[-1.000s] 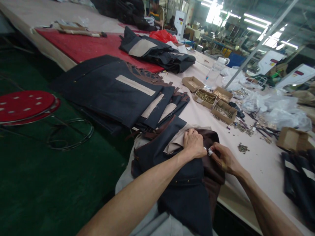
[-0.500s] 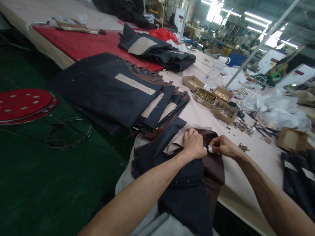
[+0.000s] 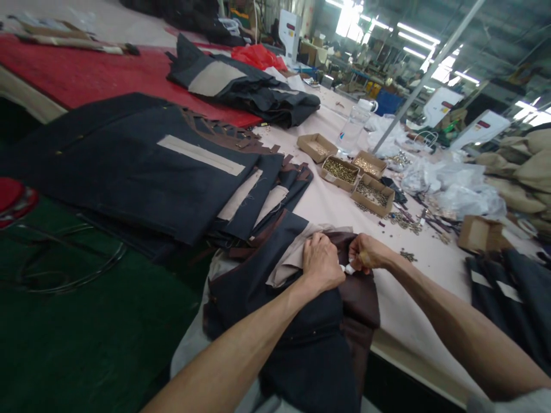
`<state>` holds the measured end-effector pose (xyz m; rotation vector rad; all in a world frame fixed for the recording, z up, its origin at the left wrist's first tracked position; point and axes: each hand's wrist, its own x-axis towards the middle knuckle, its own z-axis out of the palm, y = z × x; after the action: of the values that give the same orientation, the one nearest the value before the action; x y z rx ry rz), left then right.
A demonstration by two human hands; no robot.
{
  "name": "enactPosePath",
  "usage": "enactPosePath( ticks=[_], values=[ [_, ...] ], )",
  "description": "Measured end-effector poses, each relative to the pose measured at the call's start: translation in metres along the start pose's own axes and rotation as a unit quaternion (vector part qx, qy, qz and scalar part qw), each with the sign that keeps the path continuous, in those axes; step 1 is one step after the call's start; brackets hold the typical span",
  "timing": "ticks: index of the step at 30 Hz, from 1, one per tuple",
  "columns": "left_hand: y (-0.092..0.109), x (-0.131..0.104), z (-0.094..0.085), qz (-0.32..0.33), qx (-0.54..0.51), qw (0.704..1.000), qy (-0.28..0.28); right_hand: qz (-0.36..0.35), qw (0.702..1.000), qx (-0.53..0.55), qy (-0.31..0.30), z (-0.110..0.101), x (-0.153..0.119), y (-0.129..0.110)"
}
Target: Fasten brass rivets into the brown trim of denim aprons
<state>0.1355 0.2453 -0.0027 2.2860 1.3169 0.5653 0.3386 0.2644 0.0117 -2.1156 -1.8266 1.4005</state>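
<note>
Dark navy fabric [image 3: 301, 321] with a brown layer [image 3: 359, 301] and a beige piece [image 3: 286, 261] drapes over the near table edge and my lap. My left hand [image 3: 321, 261] is closed on the fabric, its fingers curled over the beige piece and the brown edge. Close beside it on the right, my right hand [image 3: 365, 252] is closed in a pinch at the brown layer. White coverings show at the fingertips between the two hands. Whatever small thing the right fingers pinch is hidden.
Stacked navy panels [image 3: 142, 166] lie to the left. Small cardboard boxes [image 3: 373, 195] of metal fittings, a clear bottle [image 3: 353, 127] and plastic bags [image 3: 462, 183] stand beyond my hands. Another box [image 3: 480, 234] and dark pieces [image 3: 512, 292] are at right. A red stool [image 3: 15, 201] is far left.
The view has turned to the right, so the table and its contents sit further left. My hands remain together at the fabric, with the right fingers closer to the left hand.
</note>
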Motion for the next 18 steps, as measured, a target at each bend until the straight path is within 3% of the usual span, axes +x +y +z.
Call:
enactPosePath(
  ticks=[4,8,9,11,14,16,18],
  values=[
    [-0.003,-0.002,-0.004,0.004,-0.004,1.000,0.006,-0.033,0.999,0.031,-0.010,0.002,-0.005,-0.002],
    [-0.008,-0.004,-0.003,0.014,-0.012,1.000,0.018,-0.109,0.987,0.113,-0.018,-0.017,-0.021,0.024],
    [-0.010,-0.004,-0.003,0.019,-0.016,0.999,0.019,-0.121,0.984,0.128,0.010,-0.027,-0.025,0.035],
    [-0.011,-0.004,-0.002,0.025,-0.024,0.999,0.021,-0.099,0.978,0.122,0.137,-0.054,-0.031,0.060],
    [-0.012,-0.005,-0.002,0.027,-0.030,0.999,0.029,0.028,0.939,0.057,0.339,-0.094,-0.025,0.092],
    [-0.012,-0.005,-0.002,0.027,-0.031,0.998,0.037,0.092,0.916,0.034,0.390,-0.113,-0.013,0.103],
    [-0.012,-0.005,-0.001,0.027,-0.030,0.998,0.042,0.127,0.906,0.023,0.404,-0.125,0.003,0.106]
  ],
)
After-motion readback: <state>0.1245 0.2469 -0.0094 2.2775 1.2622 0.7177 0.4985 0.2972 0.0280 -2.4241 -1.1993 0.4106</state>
